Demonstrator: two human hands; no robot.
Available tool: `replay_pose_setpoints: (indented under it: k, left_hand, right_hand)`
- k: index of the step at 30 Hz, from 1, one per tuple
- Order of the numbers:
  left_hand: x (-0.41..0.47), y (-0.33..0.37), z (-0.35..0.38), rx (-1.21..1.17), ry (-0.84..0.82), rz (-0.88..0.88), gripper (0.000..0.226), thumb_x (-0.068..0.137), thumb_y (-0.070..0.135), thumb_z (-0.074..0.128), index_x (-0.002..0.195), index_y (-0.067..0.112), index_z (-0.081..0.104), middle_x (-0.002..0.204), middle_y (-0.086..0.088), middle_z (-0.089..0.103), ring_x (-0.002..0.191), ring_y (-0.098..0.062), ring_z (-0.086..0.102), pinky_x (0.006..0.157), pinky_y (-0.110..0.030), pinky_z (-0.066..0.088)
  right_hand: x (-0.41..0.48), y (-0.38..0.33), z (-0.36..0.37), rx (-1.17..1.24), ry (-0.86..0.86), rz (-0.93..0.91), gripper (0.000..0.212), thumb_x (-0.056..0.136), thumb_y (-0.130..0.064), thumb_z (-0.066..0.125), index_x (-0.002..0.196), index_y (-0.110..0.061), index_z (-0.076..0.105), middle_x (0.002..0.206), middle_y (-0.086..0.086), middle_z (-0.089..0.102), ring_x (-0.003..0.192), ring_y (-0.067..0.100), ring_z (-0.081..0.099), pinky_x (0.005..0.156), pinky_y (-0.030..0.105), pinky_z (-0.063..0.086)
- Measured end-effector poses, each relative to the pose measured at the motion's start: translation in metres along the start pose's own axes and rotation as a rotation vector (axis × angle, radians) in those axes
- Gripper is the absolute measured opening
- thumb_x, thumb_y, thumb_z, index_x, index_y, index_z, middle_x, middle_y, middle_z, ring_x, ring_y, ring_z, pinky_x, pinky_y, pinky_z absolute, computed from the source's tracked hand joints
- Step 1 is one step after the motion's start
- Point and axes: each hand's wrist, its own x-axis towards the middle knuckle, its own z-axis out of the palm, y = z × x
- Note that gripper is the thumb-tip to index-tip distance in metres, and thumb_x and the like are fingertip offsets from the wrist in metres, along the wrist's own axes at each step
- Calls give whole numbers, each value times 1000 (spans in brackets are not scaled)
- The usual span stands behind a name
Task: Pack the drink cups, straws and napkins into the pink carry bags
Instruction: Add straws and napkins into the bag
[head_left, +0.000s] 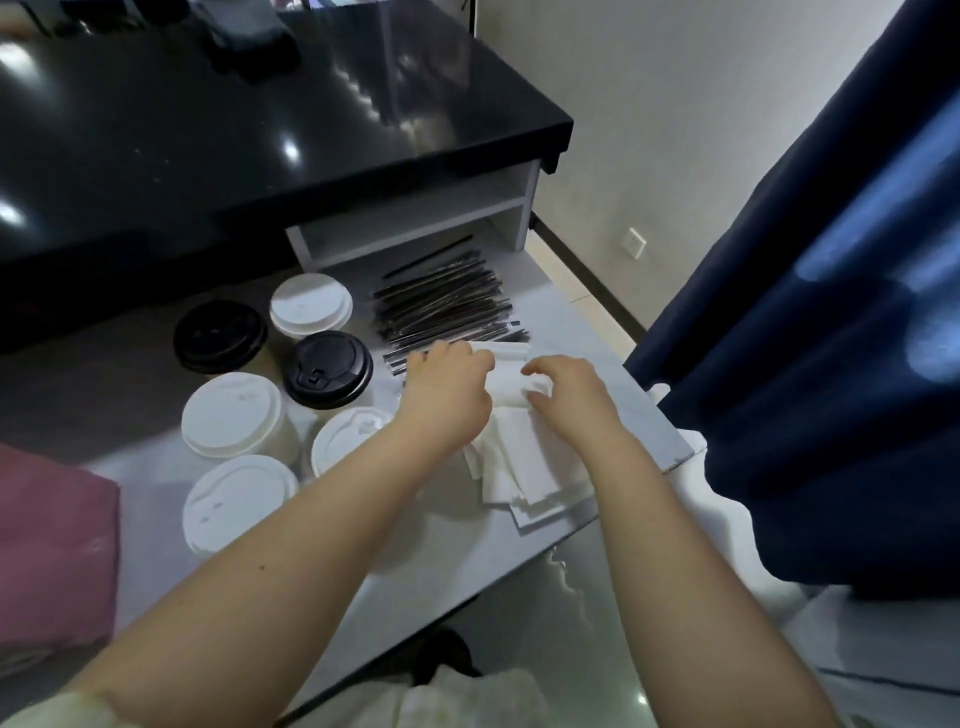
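1. Pinching one white napkin (511, 374) from both sides: left hand (447, 389) curled over its left end, right hand (566, 392) curled round its right end, both narrow and closed on the paper.
2. Resting on or raised just above the napkin stack (524, 467); cannot tell which. Stack fanned loosely near the table (639, 415) edge beside the blue curtain (831, 338).
3. For a clean pick: peel off a single sheet, keep the pinch light to avoid tearing, and lift straight up to avoid dragging loose sheets over the edge.
4. Just beyond the hands, a heap of wrapped straws (447, 306); probably worth gathering one alongside the napkin.
5. To the left, six lidded cups (234, 413), two with black lids and four with white, standing close together.
6. Far left, the pink bag (52, 545), well apart from the napkins; mouth not visible, so likely needs opening before anything goes in.
7. Behind everything, a glossy black counter (208, 130).
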Motion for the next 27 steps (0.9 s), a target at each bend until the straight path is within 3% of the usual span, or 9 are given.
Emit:
replay_pose_setpoints:
  k: [5, 8, 14, 19, 22, 27]
  left_hand:
    - [9, -3, 5, -22, 39, -58, 37, 88, 13, 49, 123, 23, 58, 124, 0, 57, 120, -27, 44, 95, -42, 31]
    - [10, -9, 4, -30, 66, -74, 38, 87, 11, 49, 121, 24, 59, 120, 1, 59, 116, -26, 46, 92, -40, 32]
    - [7, -16, 4, -21, 85, -102, 36, 88, 17, 50, 122, 26, 58, 120, 3, 58, 116, -24, 45, 95, -40, 29]
    - [8, -17, -3, -22, 90, -106, 31, 87, 19, 50, 116, 26, 61, 115, 3, 59, 112, -24, 47, 92, -40, 29]
    - [9, -15, -5, -40, 111, -113, 32, 87, 19, 51, 116, 26, 61, 115, 3, 60, 113, -24, 48, 93, -40, 29]
    - [9, -11, -12, -62, 123, -113, 36, 87, 19, 51, 121, 27, 59, 120, 3, 59, 116, -24, 47, 96, -41, 29]
  right_hand:
    - [44, -5, 14, -100, -144, -94, 51, 87, -16, 62, 135, -30, 52, 138, -2, 53, 129, 26, 38, 98, 35, 35]
    - [54, -7, 22, -193, -187, -146, 56, 83, -15, 66, 134, -32, 53, 135, -2, 54, 126, 27, 38, 98, 38, 35]
    - [47, 0, 43, -118, -53, -107, 40, 85, -7, 57, 115, -32, 61, 112, -3, 56, 109, 32, 38, 88, 37, 36]
    - [46, 1, 44, -107, -89, -78, 20, 88, -20, 53, 100, -31, 64, 109, -1, 56, 108, 31, 41, 83, 35, 32]
    - [42, -2, 32, -53, -8, -144, 16, 88, -18, 59, 97, -28, 68, 102, -4, 60, 106, 28, 44, 80, 34, 28]
    - [28, -12, -2, 47, 67, -205, 16, 88, -13, 60, 99, -20, 69, 103, -1, 63, 101, 25, 50, 84, 38, 39]
